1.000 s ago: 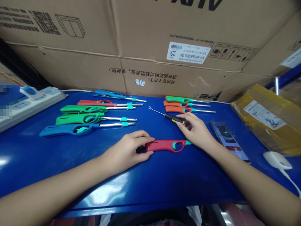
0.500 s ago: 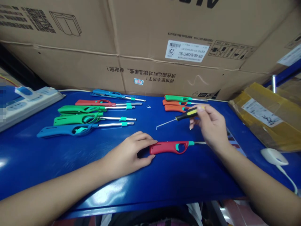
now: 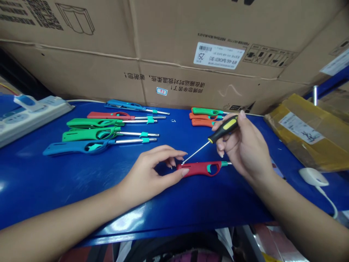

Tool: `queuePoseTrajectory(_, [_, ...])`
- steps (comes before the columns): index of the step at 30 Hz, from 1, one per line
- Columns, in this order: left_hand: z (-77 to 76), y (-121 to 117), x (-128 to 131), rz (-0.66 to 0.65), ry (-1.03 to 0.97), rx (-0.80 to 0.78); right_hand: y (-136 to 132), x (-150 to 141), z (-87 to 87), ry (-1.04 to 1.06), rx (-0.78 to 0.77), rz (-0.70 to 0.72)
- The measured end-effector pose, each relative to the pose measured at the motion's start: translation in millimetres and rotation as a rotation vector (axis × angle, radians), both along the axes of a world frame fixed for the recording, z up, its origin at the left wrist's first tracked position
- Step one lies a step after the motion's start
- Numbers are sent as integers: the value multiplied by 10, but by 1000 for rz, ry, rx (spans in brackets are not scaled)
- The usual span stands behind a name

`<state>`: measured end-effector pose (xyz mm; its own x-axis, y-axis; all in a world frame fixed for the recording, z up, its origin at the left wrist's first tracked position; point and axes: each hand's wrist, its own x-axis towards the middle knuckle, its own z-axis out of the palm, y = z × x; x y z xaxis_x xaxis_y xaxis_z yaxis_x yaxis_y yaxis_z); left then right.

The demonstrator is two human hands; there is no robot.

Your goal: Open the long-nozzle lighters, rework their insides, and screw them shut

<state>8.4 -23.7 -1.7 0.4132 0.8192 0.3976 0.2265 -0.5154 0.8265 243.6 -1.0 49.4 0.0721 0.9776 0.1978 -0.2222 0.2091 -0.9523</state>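
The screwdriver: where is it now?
In the head view, the screwdriver is right of centre, in the right hand, its tip close to the red lighter by the left hand.

Moderate, cool light leaves white glare on the glossy blue bench (image 3: 212,203) near its front edge. The screwdriver (image 3: 225,128) looks fairly crisp; small print on the cardboard carton (image 3: 169,43) is soft. Wide-angle distortion stretches the edges.

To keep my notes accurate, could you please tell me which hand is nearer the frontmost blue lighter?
Left. The left hand is to the right of the frontmost blue lighter, by the red lighter; the right hand is much farther right, holding the screwdriver-like tool.
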Motion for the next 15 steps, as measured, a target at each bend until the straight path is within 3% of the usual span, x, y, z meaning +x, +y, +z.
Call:
queuePoseTrajectory(6, [-31, 30, 20, 40, -64, -228, 27, -16, -204, 59, -77, 35])
queuePoseTrajectory(15, [-15, 86, 26, 87, -128, -459, 80, 47, -316, 161, -144, -32])
